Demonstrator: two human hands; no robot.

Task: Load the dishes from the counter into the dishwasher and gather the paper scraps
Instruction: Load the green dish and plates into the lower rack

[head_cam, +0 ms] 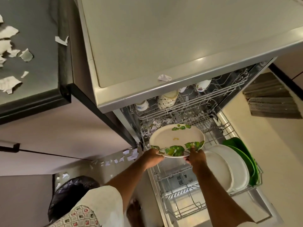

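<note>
Both hands hold the leaf plate flat over the pulled-out bottom rack of the dishwasher. The left hand and right hand have fingers clamped on its near rim. Just right of it, white plates and green plates stand in the rack. Cups sit in the top rack. Paper scraps lie on the counter far left, more on the floor by a black bag.

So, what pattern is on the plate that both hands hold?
Cream plate with green leaf prints along its rim, seen in the head view.
</note>
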